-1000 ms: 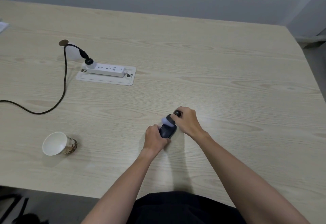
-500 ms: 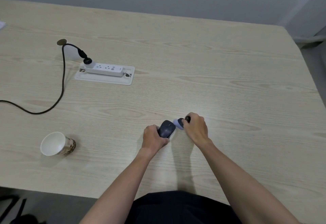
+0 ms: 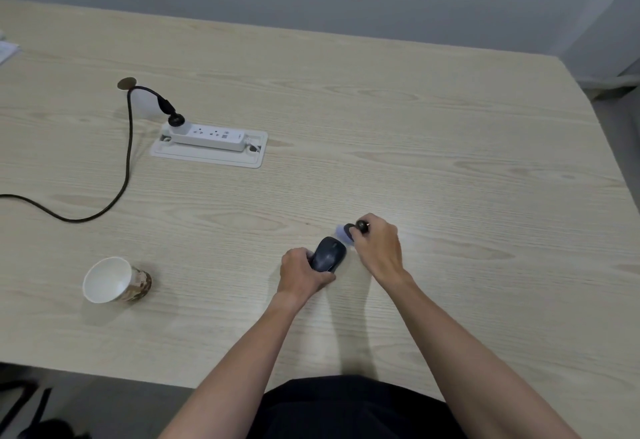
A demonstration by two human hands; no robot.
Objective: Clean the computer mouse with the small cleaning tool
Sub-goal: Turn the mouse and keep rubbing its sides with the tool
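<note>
From the head view, the left hand has its grip closed around the rear of the dark computer mouse, which sits on the pale wooden table near its front edge; the right hand grasps the small cleaning tool, its pale head just beside the front of the mouse, whether touching I cannot tell; cleaning seems underway, how much is left unclear; a paper cup lies well apart
</note>
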